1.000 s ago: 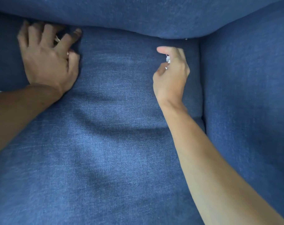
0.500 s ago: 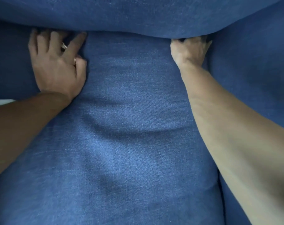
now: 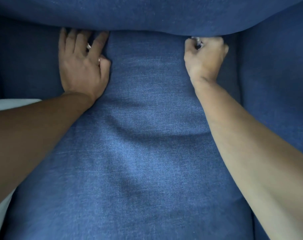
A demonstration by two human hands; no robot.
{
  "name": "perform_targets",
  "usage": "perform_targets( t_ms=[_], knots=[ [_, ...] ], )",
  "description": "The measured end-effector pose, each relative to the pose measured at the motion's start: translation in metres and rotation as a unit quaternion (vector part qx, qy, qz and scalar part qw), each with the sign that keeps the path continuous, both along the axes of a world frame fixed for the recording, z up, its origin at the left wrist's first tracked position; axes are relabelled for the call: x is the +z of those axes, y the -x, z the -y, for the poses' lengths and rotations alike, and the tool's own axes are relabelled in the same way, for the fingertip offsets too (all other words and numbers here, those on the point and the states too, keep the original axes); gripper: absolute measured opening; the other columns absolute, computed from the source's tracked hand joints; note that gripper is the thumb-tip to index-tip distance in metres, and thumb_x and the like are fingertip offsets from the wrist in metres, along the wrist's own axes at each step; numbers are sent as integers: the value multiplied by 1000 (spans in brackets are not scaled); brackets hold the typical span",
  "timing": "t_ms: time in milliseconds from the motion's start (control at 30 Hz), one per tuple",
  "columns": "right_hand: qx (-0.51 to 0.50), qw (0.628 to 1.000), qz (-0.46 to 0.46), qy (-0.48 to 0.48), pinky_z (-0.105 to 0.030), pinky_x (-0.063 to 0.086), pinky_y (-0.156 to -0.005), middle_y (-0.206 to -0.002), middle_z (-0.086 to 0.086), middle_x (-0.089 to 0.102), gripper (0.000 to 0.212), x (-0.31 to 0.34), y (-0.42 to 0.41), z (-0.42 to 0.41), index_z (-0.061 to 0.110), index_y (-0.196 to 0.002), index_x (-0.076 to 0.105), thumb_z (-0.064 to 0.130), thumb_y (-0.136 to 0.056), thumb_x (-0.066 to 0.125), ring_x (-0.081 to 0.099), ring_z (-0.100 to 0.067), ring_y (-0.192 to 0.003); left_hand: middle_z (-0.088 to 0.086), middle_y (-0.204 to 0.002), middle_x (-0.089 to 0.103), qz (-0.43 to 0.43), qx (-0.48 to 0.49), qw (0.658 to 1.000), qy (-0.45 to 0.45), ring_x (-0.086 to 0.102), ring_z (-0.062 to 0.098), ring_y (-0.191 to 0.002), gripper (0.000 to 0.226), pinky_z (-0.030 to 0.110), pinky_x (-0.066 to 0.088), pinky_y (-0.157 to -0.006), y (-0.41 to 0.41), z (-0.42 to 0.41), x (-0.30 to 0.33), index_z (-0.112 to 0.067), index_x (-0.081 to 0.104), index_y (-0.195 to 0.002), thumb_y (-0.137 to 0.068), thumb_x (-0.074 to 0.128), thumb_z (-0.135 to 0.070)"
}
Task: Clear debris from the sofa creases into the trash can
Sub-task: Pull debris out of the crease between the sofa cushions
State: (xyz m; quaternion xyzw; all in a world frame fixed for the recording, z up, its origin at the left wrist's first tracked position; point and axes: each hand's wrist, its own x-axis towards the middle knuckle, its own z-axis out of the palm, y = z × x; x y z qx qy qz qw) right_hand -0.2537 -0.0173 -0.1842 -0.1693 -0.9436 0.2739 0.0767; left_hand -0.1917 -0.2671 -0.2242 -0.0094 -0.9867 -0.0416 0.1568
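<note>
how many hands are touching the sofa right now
2. The left hand lies flat on the blue fabric seat cushion at the back crease; the right hand is fisted there, near the corner.

plain blue sofa fabric (image 3: pixel 147 118), no readable text

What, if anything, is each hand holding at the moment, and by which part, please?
The right hand is curled around small whitish debris, pinched at the fingertips. The left hand has pale scraps under its fingers; the grip cannot be told.

Pretty much all dark blue woven-fabric sofa (image 3: pixel 147 153) here, light falling soft across the middle. A pale white patch of floor or cloth (image 3: pixel 1 104) peeks in at 9 o'clock.
</note>
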Motion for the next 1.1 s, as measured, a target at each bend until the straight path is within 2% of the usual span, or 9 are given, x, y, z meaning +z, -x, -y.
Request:
perform_targets(
  t_ms=[200,300,400,533,767,833,900,1000,1100],
  knots=[
    [45,988,-136,55,-7,38,-73,-78,-5,77,12,4,-29,29,6,-71,72,0,-72,62,62,-17,-73,23,-126,57,18,-7,1000,-15,49,40,-122,48,43,22,-121,1,0,9,-17,49,-141,-94,37,-20],
    [76,985,-128,83,-32,42,-107,-85,-5,75,11,5,-45,40,3,-76,69,5,-84,62,69,-24,-83,25,-123,57,45,-7,999,-30,50,41,-117,49,45,29,-116,1,-2,20,-14,51,-139,-93,35,-20],
    [52,984,-132,111,-45,40,-110,-88,-8,74,15,10,-59,45,0,-80,70,-7,-87,59,70,-28,-99,26,-123,55,86,8,994,-71,49,42,-114,49,49,41,-97,-1,-5,36,-11,52,-137,-93,33,-21],
    [10,978,-107,181,-29,52,-89,-93,-12,75,24,32,-91,52,-1,-89,74,-16,-82,57,71,-29,-89,25,-130,54,105,45,979,-169,52,42,-114,42,48,43,-91,-22,-25,62,-3,52,-134,-95,37,-10],
    [-128,946,44,295,3,35,-80,-97,-8,76,24,91,-148,46,5,-108,69,1,-96,49,64,-17,-83,23,-118,57,191,81,963,-175,50,36,-108,43,36,40,-83,-89,-62,103,3,52,-131,-91,38,12],
    [-186,917,75,345,-19,50,-91,-82,-3,74,22,101,-162,39,12,-102,70,8,-97,49,67,-25,-78,23,-112,58,183,108,946,-246,54,27,-99,40,23,39,-81,-106,-77,123,6,56,-125,-90,38,15],
    [-244,885,98,385,-47,59,-81,-67,2,65,23,109,-178,28,18,-90,68,12,-95,47,66,-32,-71,13,-102,61,193,103,926,-308,53,3,-84,35,3,36,-82,-121,-95,140,8,59,-121,-91,41,15],
    [-317,830,132,439,-34,56,-52,-61,1,58,26,121,-207,3,15,-82,69,18,-98,49,56,-21,-60,14,-93,70,261,96,906,-320,64,27,-92,25,24,42,-87,-144,-119,141,-1,64,-114,-101,42,-2],
    [-364,796,156,458,-15,28,-31,-58,2,50,42,125,-247,-20,16,-62,59,34,-99,51,40,-16,-45,13,-75,70,344,72,871,-343,69,38,-77,37,44,53,-83,-172,-146,145,-15,66,-86,-107,38,-27]
  ],
)
